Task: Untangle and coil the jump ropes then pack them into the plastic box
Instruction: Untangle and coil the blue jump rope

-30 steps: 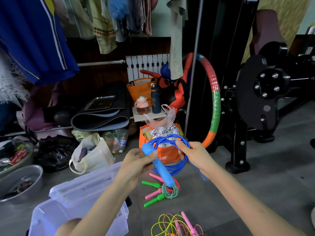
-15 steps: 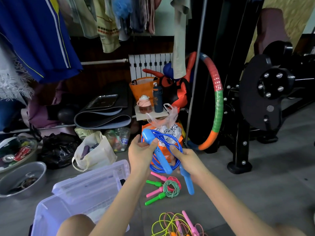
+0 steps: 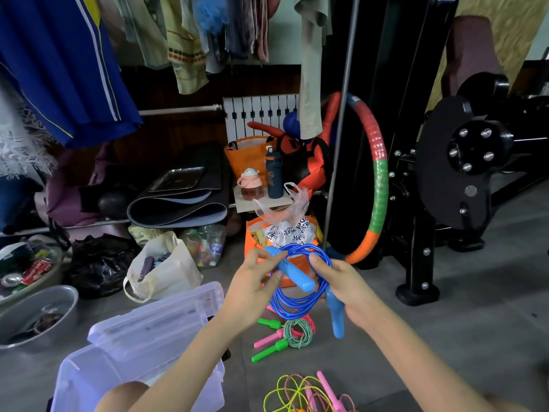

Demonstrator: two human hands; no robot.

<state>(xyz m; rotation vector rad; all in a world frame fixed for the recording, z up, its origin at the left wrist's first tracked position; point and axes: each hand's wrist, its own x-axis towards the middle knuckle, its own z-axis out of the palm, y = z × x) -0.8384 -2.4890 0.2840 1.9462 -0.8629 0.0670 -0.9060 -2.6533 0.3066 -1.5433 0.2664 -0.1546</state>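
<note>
I hold a blue jump rope [image 3: 292, 304] in the air, its cord wound into a coil. My left hand [image 3: 255, 281] pinches the upper blue handle at the coil's top left. My right hand [image 3: 341, 285] grips the coil's right side together with the second blue handle, which hangs down below it. On the floor beneath lies a coiled green and pink rope [image 3: 292, 330] with green and pink handles. A tangled yellow and pink rope [image 3: 306, 392] lies at the bottom edge. The clear plastic box [image 3: 98, 382] stands open at lower left, lid [image 3: 154, 319] tipped back.
A metal basin [image 3: 38, 316] and a cloth bag [image 3: 166, 272] sit left of the box. An orange bag [image 3: 252, 233] stands right behind the rope. A padded hoop [image 3: 378, 185] leans on a black exercise machine [image 3: 460, 179] at right. Clothes hang overhead. Grey floor shows at right.
My left hand has shifted its hold up to the top of the upper handle. The second handle now hangs down from my right hand. The coil sits a little lower.
</note>
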